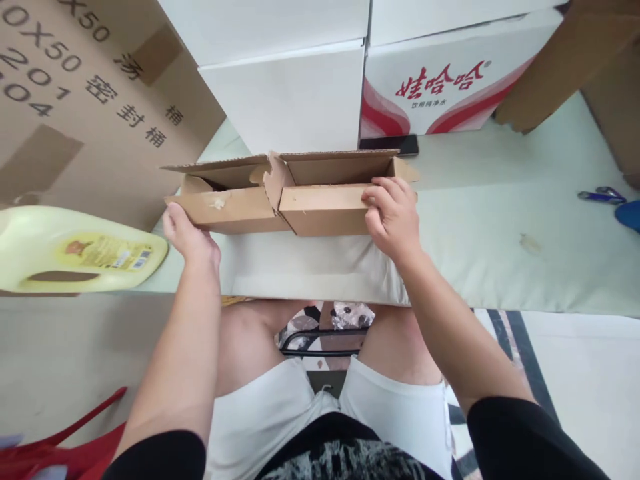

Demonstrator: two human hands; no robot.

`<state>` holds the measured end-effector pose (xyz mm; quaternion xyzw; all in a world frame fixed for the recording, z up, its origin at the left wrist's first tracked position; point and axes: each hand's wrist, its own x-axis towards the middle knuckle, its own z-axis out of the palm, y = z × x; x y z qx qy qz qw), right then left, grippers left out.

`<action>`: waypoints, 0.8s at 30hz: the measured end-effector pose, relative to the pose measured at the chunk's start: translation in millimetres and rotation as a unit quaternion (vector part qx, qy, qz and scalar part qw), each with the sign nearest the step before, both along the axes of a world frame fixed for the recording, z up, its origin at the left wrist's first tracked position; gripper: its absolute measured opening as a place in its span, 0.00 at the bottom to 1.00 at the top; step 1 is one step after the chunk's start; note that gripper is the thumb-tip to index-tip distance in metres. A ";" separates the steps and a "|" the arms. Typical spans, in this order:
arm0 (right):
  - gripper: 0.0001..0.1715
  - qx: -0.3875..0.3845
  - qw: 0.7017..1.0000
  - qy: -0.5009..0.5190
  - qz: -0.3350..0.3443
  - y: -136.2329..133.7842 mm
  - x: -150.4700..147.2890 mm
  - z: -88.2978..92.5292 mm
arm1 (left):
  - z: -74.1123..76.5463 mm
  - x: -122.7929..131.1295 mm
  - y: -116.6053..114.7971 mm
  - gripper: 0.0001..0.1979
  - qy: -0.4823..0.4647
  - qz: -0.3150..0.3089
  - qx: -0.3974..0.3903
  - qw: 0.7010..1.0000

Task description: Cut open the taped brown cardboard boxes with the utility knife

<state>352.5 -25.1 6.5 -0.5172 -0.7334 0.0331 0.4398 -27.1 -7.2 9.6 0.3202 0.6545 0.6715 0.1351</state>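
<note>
Two small brown cardboard boxes stand side by side on the pale green cloth, their tops open and inner ends touching. At the front left corner of the left box (230,208), my left hand (187,230) is closed on the cardboard, with most of its fingers hidden behind my thumb and the flap. My right hand (395,213) grips the right box (325,210) near its front right corner, fingers curled over the top edge. Upright flaps meet between the boxes. Little of either inside can be seen.
A yellow jug (115,247) lies at the left before a large printed carton (100,107). White cartons (290,100) stand behind, with a black phone (407,145) at their foot. A blue-handled tool (605,195) lies at the right. The table's front edge is above my knees.
</note>
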 end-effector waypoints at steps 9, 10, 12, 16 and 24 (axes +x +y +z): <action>0.15 0.028 0.999 -0.010 0.016 4.1 7.1 -5.8 | -13.4 -11.3 -6.6 0.24 -0.070 0.004 0.055 0.996; 0.15 0.036 0.999 -0.008 0.015 4.4 7.2 -6.2 | -15.3 -14.6 -6.5 0.25 -0.072 -0.004 0.055 0.996; 0.15 0.042 0.999 -0.005 0.012 4.5 6.2 -7.1 | -17.9 -21.0 -4.9 0.29 -0.073 -0.026 0.056 0.995; 0.14 0.033 0.999 -0.003 -0.007 2.2 0.8 -7.6 | -20.1 -30.6 0.5 0.37 -0.061 -0.090 0.058 0.992; 0.15 0.011 0.999 -0.033 -0.040 12.4 -8.1 -5.8 | -22.0 -46.9 30.7 0.40 0.057 -0.184 0.056 0.980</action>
